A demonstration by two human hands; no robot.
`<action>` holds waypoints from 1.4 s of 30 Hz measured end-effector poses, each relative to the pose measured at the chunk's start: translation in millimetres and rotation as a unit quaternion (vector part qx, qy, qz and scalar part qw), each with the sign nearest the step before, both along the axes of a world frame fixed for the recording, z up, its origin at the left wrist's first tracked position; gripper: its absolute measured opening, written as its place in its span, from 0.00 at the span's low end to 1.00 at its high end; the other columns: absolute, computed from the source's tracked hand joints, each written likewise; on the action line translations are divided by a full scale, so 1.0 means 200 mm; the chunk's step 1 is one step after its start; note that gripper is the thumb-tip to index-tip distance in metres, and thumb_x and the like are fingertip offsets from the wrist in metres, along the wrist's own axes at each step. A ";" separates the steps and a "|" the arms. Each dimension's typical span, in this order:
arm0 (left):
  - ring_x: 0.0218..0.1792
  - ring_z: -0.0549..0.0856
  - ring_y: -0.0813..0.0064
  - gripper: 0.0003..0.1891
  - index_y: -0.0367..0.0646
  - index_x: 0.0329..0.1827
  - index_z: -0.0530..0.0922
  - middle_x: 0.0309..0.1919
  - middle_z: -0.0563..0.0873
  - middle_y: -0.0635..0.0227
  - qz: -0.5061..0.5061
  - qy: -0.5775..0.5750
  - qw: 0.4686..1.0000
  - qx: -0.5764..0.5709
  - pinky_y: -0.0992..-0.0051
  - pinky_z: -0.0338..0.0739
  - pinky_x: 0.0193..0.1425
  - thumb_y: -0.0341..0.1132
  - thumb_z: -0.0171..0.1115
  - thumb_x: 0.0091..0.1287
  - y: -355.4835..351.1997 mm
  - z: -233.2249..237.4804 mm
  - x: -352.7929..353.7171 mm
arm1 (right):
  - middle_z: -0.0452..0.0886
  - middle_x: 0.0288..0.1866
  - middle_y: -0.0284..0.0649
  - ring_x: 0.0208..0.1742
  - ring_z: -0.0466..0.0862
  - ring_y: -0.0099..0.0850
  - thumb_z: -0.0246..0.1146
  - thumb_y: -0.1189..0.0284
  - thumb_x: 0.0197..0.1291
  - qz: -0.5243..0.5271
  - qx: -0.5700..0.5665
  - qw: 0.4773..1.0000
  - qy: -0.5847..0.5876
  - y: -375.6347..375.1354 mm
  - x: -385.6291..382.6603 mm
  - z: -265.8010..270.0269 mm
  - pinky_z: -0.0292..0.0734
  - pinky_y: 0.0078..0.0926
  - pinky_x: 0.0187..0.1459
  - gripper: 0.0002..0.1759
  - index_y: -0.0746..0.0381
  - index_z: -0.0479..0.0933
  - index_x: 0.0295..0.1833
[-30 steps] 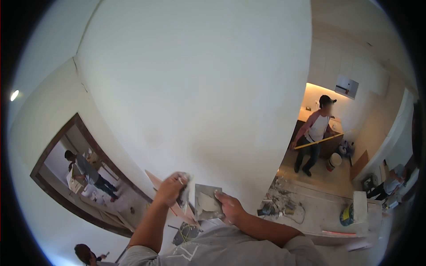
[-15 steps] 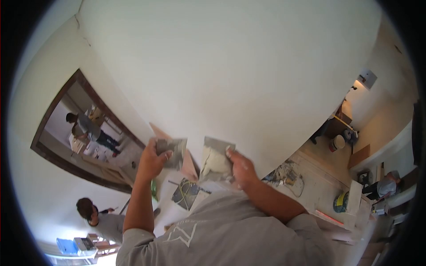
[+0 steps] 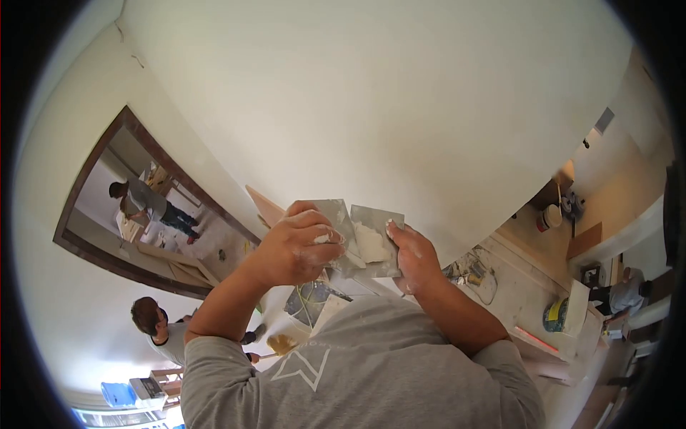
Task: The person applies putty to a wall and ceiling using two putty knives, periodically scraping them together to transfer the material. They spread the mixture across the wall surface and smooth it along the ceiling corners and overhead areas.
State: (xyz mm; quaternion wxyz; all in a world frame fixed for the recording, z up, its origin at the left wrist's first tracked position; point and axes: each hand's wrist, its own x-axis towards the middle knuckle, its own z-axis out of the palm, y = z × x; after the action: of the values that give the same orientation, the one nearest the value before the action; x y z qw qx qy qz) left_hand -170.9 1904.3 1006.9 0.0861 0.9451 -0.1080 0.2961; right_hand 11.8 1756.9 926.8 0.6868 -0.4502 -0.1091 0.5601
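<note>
A: Grips?
B: Before white wall: left hand grip closed round scraper, right hand grip pinching steel plate. Blades touching. Filler on steel plate.
A: Step?
B: Probably loading scraper. Next: level plate, steady wipe.

Left blade perhaps atop right blade, wall behind

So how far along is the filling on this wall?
Done: the wall looks smooth and white. In hand: the left hand holds the left blade against the right blade, gripped by the right hand and carrying white filler. Left: that filler is not yet on the wall.
</note>
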 end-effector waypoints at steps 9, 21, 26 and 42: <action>0.36 0.85 0.66 0.19 0.44 0.34 0.85 0.34 0.86 0.61 -0.028 -0.080 0.977 -0.197 0.63 0.81 0.43 0.19 0.54 0.40 0.23 0.21 0.01 | 0.77 0.60 0.41 0.57 0.78 0.28 0.54 0.60 0.75 -0.060 0.135 0.985 -0.093 -0.25 0.08 0.18 0.72 0.29 0.59 0.25 0.68 0.68 0.67; 0.42 0.85 0.50 0.15 0.43 0.56 0.82 0.43 0.87 0.53 0.238 -0.379 0.845 0.292 0.61 0.79 0.51 0.32 0.54 0.69 -0.13 2.01 0.53 | 0.81 0.47 0.52 0.44 0.83 0.43 0.63 0.63 0.62 -0.236 0.298 0.906 -0.184 -0.59 0.43 0.06 0.80 0.40 0.47 0.25 0.72 0.73 0.56; 0.47 0.85 0.53 0.17 0.43 0.56 0.82 0.46 0.87 0.54 0.219 -0.427 0.803 0.354 0.60 0.79 0.54 0.28 0.54 0.66 -0.22 2.11 0.72 | 0.81 0.25 0.49 0.18 0.77 0.36 0.59 0.49 0.62 -0.329 0.343 0.876 -0.087 -0.77 0.62 -0.05 0.73 0.31 0.20 0.27 0.65 0.81 0.38; 0.41 0.85 0.56 0.21 0.46 0.57 0.82 0.43 0.87 0.59 0.217 -0.417 0.834 0.288 0.62 0.82 0.46 0.22 0.55 0.61 -0.10 1.74 0.48 | 0.83 0.29 0.39 0.26 0.82 0.29 0.52 0.52 0.72 -0.455 0.263 0.843 -0.113 -0.87 0.78 -0.24 0.77 0.28 0.24 0.23 0.61 0.78 0.50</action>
State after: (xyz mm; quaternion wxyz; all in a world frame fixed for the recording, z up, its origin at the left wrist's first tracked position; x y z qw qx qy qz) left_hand -75.1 1884.3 1354.8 -0.3095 0.7134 -0.0059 0.6287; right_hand 167.5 1583.5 878.5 0.9400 -0.3120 -0.1122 0.0805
